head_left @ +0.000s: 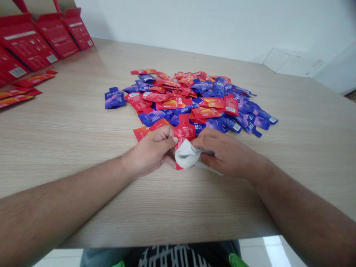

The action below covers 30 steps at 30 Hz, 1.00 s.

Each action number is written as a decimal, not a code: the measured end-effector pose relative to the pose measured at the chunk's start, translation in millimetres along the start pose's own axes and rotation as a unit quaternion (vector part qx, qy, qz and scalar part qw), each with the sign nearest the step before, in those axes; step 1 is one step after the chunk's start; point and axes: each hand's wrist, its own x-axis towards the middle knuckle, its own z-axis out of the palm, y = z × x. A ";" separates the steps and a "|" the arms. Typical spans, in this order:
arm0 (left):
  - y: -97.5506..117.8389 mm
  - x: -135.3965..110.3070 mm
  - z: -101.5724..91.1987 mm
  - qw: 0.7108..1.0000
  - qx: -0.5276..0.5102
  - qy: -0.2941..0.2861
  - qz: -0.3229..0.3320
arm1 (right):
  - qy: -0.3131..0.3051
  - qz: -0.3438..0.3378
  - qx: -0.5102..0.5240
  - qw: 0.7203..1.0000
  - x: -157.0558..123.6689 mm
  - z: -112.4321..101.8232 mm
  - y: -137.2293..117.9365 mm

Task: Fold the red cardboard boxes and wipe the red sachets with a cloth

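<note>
A pale wood table [69, 122] carries everything here, with the person seated at its near edge and both forearms reaching toward its middle. Open red boxes [41, 40] stand far left of the pile, lids up, out of the way of the arms. The pile [194, 100] itself, a loose heap of red and blue sachets, lies at the table's centre, close enough for either hand to draw from. A few red sachets [25, 87] lie side by side well left of the pile, just before the boxes, seemingly set apart from the heap. One blue sachet [114, 99] sits alone just left of the pile.

Just in front of the pile the two hands meet. The left hand [151, 150] pinches a red sachet [184, 131] by its side, thumb on top, apparently to steady it. The right hand [225, 152] is closed on a white cloth [187, 155], which wraps the sachet's lower end, so the sachet is held between both hands, touching the pile's near edge.
</note>
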 end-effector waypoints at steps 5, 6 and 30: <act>-0.9 -0.7 -1.1 1.000 0.007 -0.003 -0.007 | 0.079 0.016 -0.034 0.996 -0.3 4.1 2.0; -1.3 -1.1 -1.3 1.000 0.008 -0.004 -0.004 | 0.054 0.002 -0.022 0.998 -0.4 5.2 0.5; -2.7 -3.7 -3.6 0.997 0.061 -0.038 0.003 | 0.141 0.046 -0.062 0.987 1.1 8.0 1.2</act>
